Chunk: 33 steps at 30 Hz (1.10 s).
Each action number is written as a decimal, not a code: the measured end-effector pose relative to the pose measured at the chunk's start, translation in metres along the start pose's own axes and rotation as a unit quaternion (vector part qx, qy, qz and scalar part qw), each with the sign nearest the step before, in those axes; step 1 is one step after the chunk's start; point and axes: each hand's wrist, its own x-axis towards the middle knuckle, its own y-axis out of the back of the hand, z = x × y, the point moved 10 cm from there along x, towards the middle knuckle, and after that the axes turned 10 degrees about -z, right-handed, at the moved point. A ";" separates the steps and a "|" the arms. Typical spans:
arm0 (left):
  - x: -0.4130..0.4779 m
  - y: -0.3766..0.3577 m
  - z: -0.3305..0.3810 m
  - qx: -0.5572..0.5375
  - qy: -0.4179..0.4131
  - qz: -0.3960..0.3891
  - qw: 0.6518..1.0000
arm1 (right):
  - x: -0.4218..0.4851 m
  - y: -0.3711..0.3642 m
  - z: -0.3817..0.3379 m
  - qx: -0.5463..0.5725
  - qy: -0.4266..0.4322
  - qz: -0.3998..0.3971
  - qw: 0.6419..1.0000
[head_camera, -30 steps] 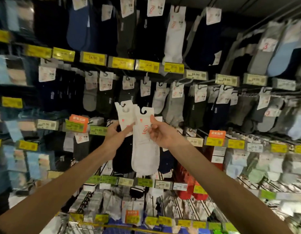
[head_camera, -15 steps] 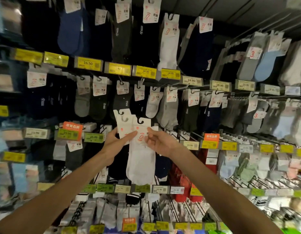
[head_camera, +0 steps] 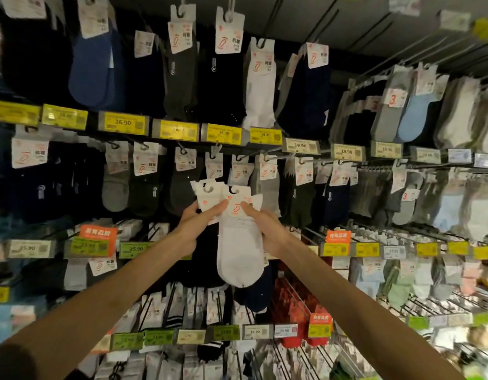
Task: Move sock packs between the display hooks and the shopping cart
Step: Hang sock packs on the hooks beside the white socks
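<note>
Both of my hands are raised in front of a wall of hanging socks. My right hand grips a white sock pack by its card header, and the sock hangs down below. My left hand pinches a second pack's white card header just to the left, its dark sock mostly hidden behind my hand. Both headers overlap slightly and sit just under the middle row of display hooks. The shopping cart is out of view.
Rows of sock packs hang on hooks above, below and to both sides, with yellow price tags on the rails. Wire hooks jut out at the lower right. Orange promo tags mark the lower rail.
The camera has tilted upward, so the display sits lower in view. Both hands stay on the two packs, my right hand's grip has slid a little lower onto the white pack.
</note>
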 end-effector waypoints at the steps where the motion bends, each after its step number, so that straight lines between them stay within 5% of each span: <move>1: 0.008 -0.005 0.000 0.000 0.001 0.005 1.000 | 0.004 0.004 -0.003 0.014 0.004 0.009 1.000; 10: 0.060 -0.043 0.030 0.045 -0.061 0.052 0.996 | 0.049 0.059 -0.061 -0.023 0.106 0.061 0.992; 21: 0.079 -0.039 0.036 0.059 -0.106 0.130 0.984 | 0.029 0.047 -0.116 -0.093 0.216 0.016 0.972; 33: 0.083 -0.031 0.033 0.074 -0.095 0.116 0.986 | 0.034 0.052 -0.115 -0.104 0.230 0.077 0.964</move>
